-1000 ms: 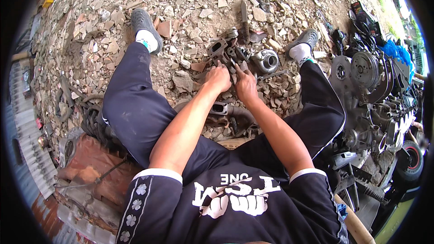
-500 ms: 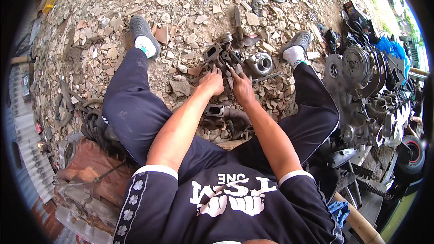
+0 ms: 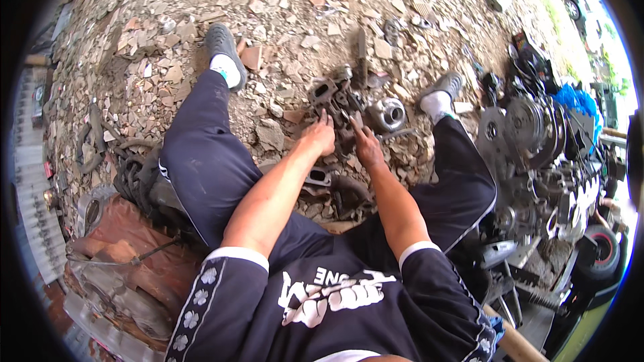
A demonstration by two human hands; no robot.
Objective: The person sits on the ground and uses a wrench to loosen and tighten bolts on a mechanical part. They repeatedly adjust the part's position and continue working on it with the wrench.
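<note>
Metal casting (image 3: 345,99) is just above centre frame, left hand (image 3: 318,137) and right hand (image 3: 368,147) at its lower edge. My fingers (image 3: 325,121) look part-extended; can't tell if they're gripping. Probably heavy, rigid, maybe greasy; I'd hold the flange (image 3: 325,100).

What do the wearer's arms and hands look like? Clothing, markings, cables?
Short dark sleeves with white cuffs. White clover shapes run down the left sleeve's outer side; similar trim edges the right. Forearms bare. Left hand and right hand ungloved. No watch or cables visible on either arm.
</note>
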